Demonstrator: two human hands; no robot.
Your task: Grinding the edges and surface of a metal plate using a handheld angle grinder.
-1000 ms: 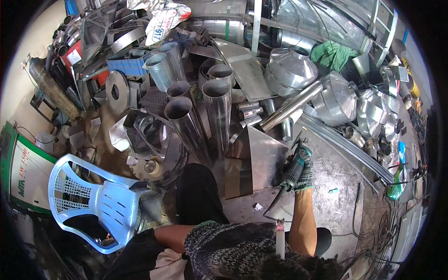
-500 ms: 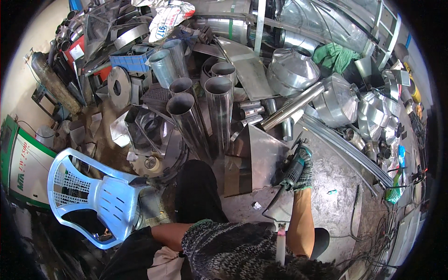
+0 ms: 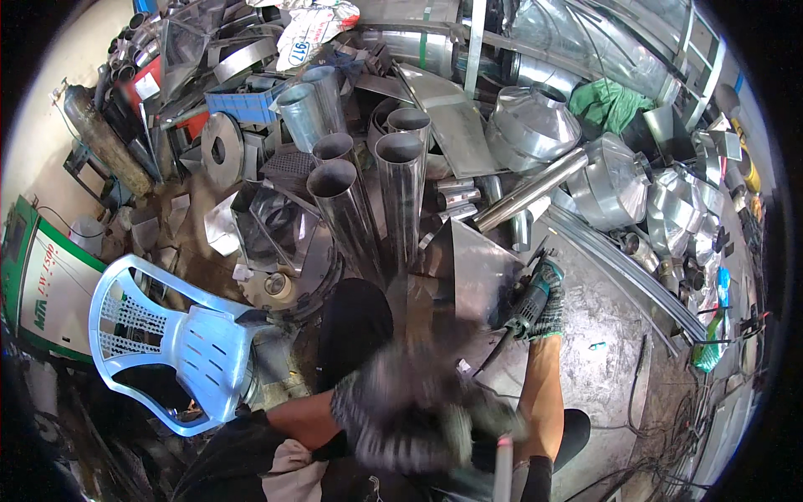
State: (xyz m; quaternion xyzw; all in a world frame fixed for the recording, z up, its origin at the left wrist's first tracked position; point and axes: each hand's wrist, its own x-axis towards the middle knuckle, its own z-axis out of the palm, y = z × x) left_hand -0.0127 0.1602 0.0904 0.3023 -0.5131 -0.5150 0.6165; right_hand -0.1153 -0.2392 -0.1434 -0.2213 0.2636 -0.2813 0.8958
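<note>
My right hand (image 3: 550, 303), in a grey knit glove with green at the cuff, is closed around a teal-and-black corded grinder (image 3: 529, 305). The grinder lies low beside a bent metal sheet (image 3: 478, 266), and its dark cord runs down toward my legs. Whether the grinder touches the sheet I cannot tell. My left hand (image 3: 418, 418), gloved in dark grey knit, is smeared by motion in front of my lap; its fingers and anything in them cannot be made out. A thin white stick with a reddish tip (image 3: 503, 468) shows close in front at the bottom.
Upright metal pipes (image 3: 343, 205) stand ahead of my knees. A light blue plastic chair (image 3: 209, 351) is at left. Long metal strips (image 3: 623, 268) and shiny cone-shaped ducts (image 3: 535, 130) lie right and ahead. Black cables (image 3: 636, 418) trail over the floor at right. A gas cylinder (image 3: 109, 138) leans far left.
My left forearm and gloved hand have swung from the lower middle up and leftward, now blurred. My right hand keeps its hold on the grinder. The whole view has shifted slightly.
</note>
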